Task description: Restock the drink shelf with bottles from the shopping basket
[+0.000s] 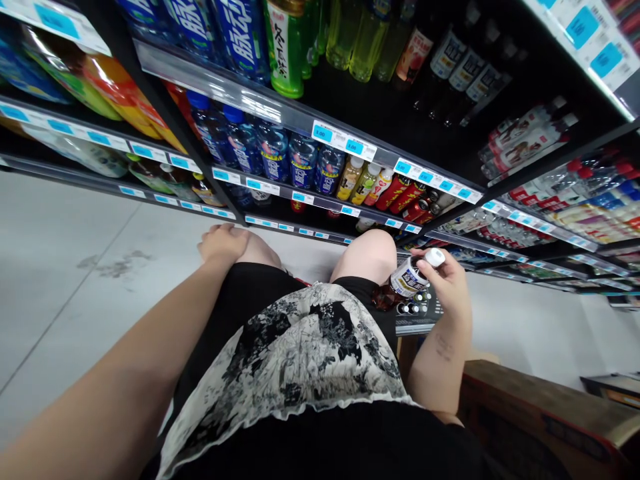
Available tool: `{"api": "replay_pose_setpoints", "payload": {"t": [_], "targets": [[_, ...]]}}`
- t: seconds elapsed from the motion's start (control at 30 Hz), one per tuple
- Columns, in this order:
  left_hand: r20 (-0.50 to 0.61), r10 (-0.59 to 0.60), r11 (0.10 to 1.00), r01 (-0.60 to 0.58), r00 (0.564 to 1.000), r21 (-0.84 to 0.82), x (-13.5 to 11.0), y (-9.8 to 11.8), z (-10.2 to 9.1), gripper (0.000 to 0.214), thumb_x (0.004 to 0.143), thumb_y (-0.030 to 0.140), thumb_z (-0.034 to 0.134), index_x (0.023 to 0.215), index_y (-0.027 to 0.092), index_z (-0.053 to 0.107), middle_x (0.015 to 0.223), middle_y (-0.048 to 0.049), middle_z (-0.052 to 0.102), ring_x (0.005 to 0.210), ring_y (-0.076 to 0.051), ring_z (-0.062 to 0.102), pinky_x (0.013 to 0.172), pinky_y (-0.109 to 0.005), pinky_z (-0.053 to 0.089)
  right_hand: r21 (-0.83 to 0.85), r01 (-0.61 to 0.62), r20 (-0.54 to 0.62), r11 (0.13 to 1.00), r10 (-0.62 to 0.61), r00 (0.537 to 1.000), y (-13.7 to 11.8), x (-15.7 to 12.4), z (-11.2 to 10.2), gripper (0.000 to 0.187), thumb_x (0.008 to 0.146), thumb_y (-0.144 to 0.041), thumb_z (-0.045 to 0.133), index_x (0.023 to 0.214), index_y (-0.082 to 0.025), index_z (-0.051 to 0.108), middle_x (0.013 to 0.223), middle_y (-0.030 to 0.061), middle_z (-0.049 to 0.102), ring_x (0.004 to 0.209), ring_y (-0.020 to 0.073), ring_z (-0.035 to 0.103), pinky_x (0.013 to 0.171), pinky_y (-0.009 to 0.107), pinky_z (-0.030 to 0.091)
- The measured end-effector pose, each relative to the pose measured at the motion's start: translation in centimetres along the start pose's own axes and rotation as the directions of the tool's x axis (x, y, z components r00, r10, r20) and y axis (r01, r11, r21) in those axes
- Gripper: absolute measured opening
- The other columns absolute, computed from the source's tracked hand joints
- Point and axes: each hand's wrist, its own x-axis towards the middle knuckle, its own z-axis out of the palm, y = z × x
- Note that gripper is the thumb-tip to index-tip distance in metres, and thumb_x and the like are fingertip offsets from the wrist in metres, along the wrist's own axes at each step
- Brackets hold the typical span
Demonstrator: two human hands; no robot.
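Note:
My right hand [450, 283] is closed around a dark drink bottle [407, 281] with a white cap and a white label, held tilted beside my right knee. Just below it lies an open case [417, 313] with several more white-capped bottles. My left hand [223, 243] rests on my left knee, fingers curled over it, holding nothing that I can see. I am crouched in front of store shelves, with black shorts and a black-and-white patterned top in view.
Drink shelves [300, 107] with blue price tags fill the top of the view: blue bottles, green and yellow bottles, red cans. A brown cardboard box [540, 407] sits at my lower right. Grey tiled floor [75, 267] spreads to the left.

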Motion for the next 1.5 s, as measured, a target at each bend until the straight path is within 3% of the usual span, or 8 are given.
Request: {"api": "replay_pose_setpoints", "payload": {"t": [0.2, 0.57, 0.8, 0.93, 1.1, 1.5], "targets": [[-0.025, 0.032, 0.999, -0.033, 0.999, -0.032, 0.7, -0.9, 0.9, 0.078, 0.091, 0.063, 0.047, 0.144, 0.008, 0.062, 0.149, -0.0255, 0.055, 0.135, -0.047, 0.05, 0.094, -0.063, 0.035, 0.095, 0.075, -0.022, 0.993, -0.073, 0.997, 1.4, 0.6, 0.3, 0.029, 0.077, -0.041, 0.089, 0.095, -0.023, 0.075, 0.102, 0.0069, 0.082, 0.095, 0.0248, 0.076, 0.082, 0.036, 0.061], [-0.079, 0.049, 0.997, -0.053, 0.996, -0.05, 2.1, -2.2, 2.5, 0.084, 0.09, 0.071, 0.048, 0.142, 0.007, 0.065, 0.146, -0.024, 0.057, 0.13, -0.046, 0.052, 0.091, -0.059, 0.034, 0.115, 0.083, -0.032, 0.99, -0.079, 0.996, 2.2, 0.5, -0.5, 0.033, 0.076, -0.045, 0.091, 0.093, -0.023, 0.072, 0.1, 0.0073, 0.082, 0.098, 0.0273, 0.078, 0.087, 0.038, 0.062], [-0.013, 0.104, 0.992, -0.105, 0.994, -0.065, 3.4, -3.7, 3.5, 0.103, 0.09, 0.084, 0.028, 0.148, 0.004, 0.058, 0.154, -0.0279, 0.047, 0.139, -0.054, 0.038, 0.088, -0.066, 0.032, 0.16, 0.094, -0.016, 0.983, -0.093, 0.996, 2.5, 0.7, -0.3, 0.034, 0.075, -0.043, 0.093, 0.093, -0.023, 0.072, 0.1, 0.0063, 0.082, 0.095, 0.026, 0.078, 0.085, 0.037, 0.062], [-0.042, 0.074, 0.996, -0.076, 0.996, -0.049, 3.4, -3.6, 3.6, 0.109, 0.085, 0.09, 0.026, 0.143, 0.007, 0.064, 0.153, -0.0256, 0.051, 0.138, -0.05, 0.043, 0.089, -0.063, 0.033, 0.15, 0.093, -0.02, 0.984, -0.091, 0.996, 2.7, 0.8, -0.3, 0.032, 0.076, -0.042, 0.091, 0.094, -0.023, 0.072, 0.101, 0.0066, 0.082, 0.096, 0.0261, 0.078, 0.086, 0.037, 0.062], [-0.086, 0.042, 0.999, -0.045, 0.995, -0.025, 2.4, -2.5, 2.8, 0.095, 0.088, 0.082, 0.038, 0.142, 0.009, 0.066, 0.146, -0.0242, 0.058, 0.131, -0.043, 0.053, 0.088, -0.056, 0.035, 0.133, 0.086, -0.028, 0.987, -0.083, 0.996, 2.8, 0.9, -0.3, 0.035, 0.076, -0.046, 0.09, 0.094, -0.023, 0.071, 0.102, 0.0078, 0.082, 0.097, 0.0276, 0.078, 0.085, 0.04, 0.062], [-0.071, 0.049, 0.997, -0.053, 0.996, -0.06, 1.5, -1.7, 1.7, 0.084, 0.089, 0.069, 0.05, 0.141, 0.005, 0.064, 0.143, -0.0259, 0.059, 0.131, -0.046, 0.053, 0.09, -0.058, 0.036, 0.143, 0.107, -0.027, 0.984, -0.104, 0.994, 2.6, 0.8, -0.2, 0.033, 0.075, -0.044, 0.091, 0.094, -0.024, 0.074, 0.101, 0.0064, 0.082, 0.095, 0.0255, 0.077, 0.084, 0.036, 0.061]]}}
